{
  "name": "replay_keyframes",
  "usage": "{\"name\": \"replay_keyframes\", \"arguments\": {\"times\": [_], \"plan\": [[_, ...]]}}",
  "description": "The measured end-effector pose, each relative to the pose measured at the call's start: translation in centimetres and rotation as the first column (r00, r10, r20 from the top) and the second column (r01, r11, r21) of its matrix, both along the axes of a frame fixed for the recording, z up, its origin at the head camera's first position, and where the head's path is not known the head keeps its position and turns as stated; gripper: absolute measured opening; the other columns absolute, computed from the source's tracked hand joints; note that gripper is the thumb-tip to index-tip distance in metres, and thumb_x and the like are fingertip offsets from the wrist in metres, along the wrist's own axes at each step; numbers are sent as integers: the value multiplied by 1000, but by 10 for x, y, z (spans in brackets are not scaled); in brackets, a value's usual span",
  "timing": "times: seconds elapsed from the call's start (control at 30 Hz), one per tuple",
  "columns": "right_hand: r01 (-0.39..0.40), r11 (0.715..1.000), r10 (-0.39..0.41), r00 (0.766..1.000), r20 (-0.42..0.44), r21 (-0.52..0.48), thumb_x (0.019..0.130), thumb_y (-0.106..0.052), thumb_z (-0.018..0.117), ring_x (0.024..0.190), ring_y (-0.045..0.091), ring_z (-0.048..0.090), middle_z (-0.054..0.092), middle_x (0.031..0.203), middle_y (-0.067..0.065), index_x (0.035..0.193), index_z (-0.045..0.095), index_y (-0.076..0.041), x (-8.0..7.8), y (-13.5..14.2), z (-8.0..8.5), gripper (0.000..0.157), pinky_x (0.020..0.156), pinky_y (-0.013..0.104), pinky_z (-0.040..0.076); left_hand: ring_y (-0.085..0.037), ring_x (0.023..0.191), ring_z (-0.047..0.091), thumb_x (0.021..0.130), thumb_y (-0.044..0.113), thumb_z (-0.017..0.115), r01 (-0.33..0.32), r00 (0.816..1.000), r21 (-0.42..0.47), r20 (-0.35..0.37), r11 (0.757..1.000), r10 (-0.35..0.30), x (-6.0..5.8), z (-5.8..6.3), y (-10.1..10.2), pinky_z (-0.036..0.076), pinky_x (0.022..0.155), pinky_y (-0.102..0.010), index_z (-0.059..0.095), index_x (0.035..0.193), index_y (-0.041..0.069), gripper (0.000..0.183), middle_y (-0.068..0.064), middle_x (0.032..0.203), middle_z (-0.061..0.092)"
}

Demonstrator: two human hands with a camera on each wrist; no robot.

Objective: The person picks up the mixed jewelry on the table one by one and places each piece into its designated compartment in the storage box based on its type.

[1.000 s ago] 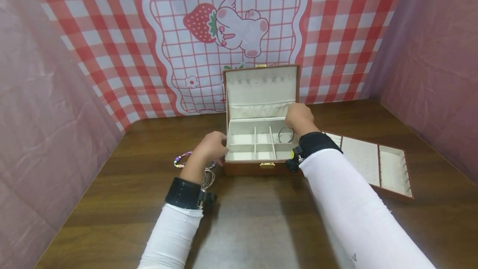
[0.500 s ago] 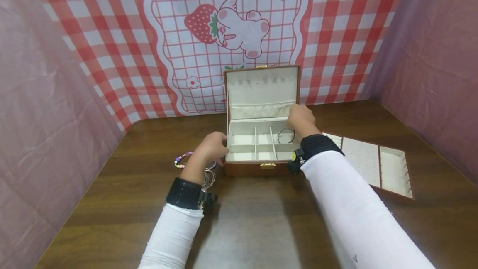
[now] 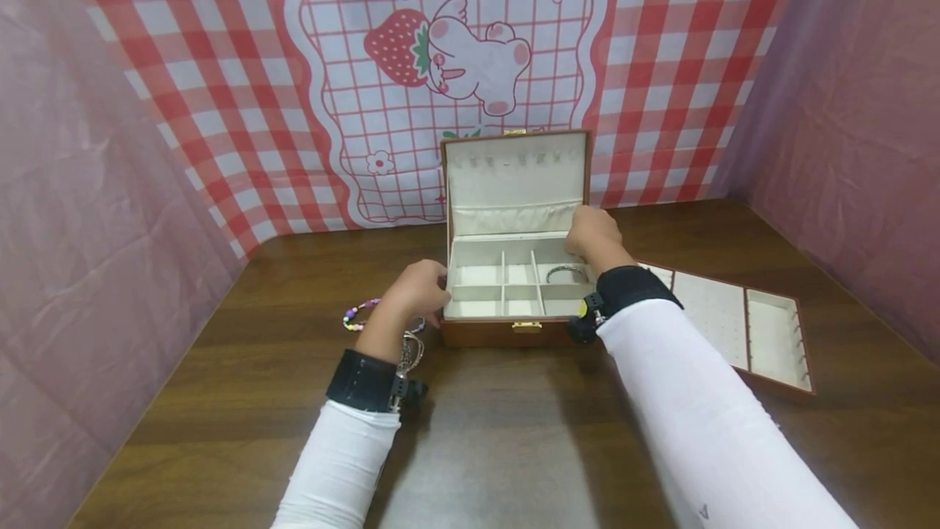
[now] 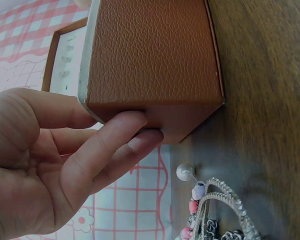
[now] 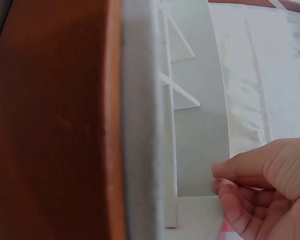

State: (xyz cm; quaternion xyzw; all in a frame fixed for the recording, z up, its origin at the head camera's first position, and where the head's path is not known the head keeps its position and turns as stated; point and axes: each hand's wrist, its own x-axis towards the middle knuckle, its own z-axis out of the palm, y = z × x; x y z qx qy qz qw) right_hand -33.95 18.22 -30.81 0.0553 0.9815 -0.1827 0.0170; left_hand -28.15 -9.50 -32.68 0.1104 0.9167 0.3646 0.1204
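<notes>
A brown jewelry box (image 3: 477, 336) with a cream, divided interior stands with its lid raised. My left hand (image 3: 414, 288) grips its left wall: in the left wrist view the thumb (image 4: 65, 107) lies at the rim and other fingers press the outer side. My right hand (image 3: 593, 233) is over the back right compartment, fingers curled and thumb close to the index fingertip. In the right wrist view nothing shows between those fingertips. A silver bracelet (image 3: 565, 268) lies low in that compartment, just below the right hand.
A beaded bracelet (image 3: 351, 313) and silver bracelets (image 3: 414, 352) lie on the wooden table (image 3: 470, 447), left of the box. To its right rests a separate brown-edged tray (image 3: 778, 337), partly covered by the right arm. A checked cloth (image 3: 654, 88) hangs close behind the lid.
The silver bracelet has tipped from standing on edge to lying flatter in the compartment. My right hand has shifted very slightly right; the left hand stays on the box.
</notes>
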Motion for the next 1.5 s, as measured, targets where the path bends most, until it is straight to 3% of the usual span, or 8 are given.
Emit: {"name": "replay_keyframes", "arguments": {"times": [0.23, 0.37, 0.53, 0.67, 0.8, 1.0, 1.2, 1.5], "plan": [[-69, 998, 69, 997, 18, -1, 78, -5, 58, 48, 19, 52, 57, 67, 12, 79, 59, 4, 1, 4, 6, 9, 47, 27, 40, -28, 54, 66, 85, -8, 53, 8, 1000, 2, -7, 1000, -8, 0, 0, 0, 59, 57, -40, 60, 118, -10, 34, -25, 101, 62], [-111, 994, 111, 993, 27, -3, 80, -7, 59, 44, 15, 53, 55, 52, 5, 64, 60, -2, 3, 7, 12, 17, 52, 28, 43, -27, 54, 66, 85, -8, 53, 6, 1000, 2, -7, 1000, -6, 0, -1, 0, 59, 56, -40, 60, 119, -10, 35, -25, 102, 61], [-120, 989, 120, 993, 3, -83, 81, -7, 62, 46, 17, 56, 56, 53, 5, 64, 63, -2, 8, 13, 17, 18, 49, 29, 45, -27, 55, 66, 86, -7, 53, -3, 1000, 8, -1, 1000, 3, 0, -1, -1, 59, 56, -39, 59, 120, -10, 35, -24, 103, 61], [-150, 964, 145, 989, -40, -217, 83, -7, 65, 52, 17, 60, 60, 61, 8, 80, 70, 3, 17, 11, 20, 12, 50, 29, 51, -28, 55, 66, 86, -7, 54, -4, 1000, 8, 4, 1000, 4, 0, -1, -2, 59, 57, -40, 59, 121, -10, 36, -25, 104, 61], [-221, 930, 205, 975, -84, -293, 87, -9, 68, 60, 19, 65, 66, 77, 13, 102, 70, 6, 27, 2, 24, 21, 61, 33, 57, -28, 54, 66, 86, -7, 55, -9, 1000, 7, 3, 1000, 9, 0, 0, -3, 59, 57, -40, 58, 123, -9, 38, -26, 106, 61], [-326, 903, 288, 943, -167, -281, 88, -10, 68, 61, 18, 65, 70, 90, 16, 104, 71, 6, 50, -10, 29, 22, 65, 35, 57, -28, 55, 65, 85, -7, 54, -4, 1000, 13, 3, 1000, 4, -1, -1, -2, 59, 56, -40, 58, 122, -10, 38, -25, 106, 61], [-397, 871, 345, 914, -215, -288, 87, -14, 70, 64, 20, 66, 71, 89, 12, 101, 73, 2, 71, -18, 25, 21, 64, 36, 57, -28, 55, 66, 85, -8, 53, 4, 1000, 33, 4, 999, -4, -2, -1, -3, 59, 56, -40, 59, 120, -11, 36, -26, 104, 61], [-448, 867, 395, 884, -249, -219, 86, -14, 73, 61, 16, 62, 68, 81, 6, 97, 72, 0, 88, -17, 14, 18, 62, 34, 54, -28, 56, 66, 86, -7, 55, 19, 1000, 54, 9, 998, -20, -2, -2, -4, 59, 56, -39, 60, 120, -11, 34, -26, 103, 62]]}}
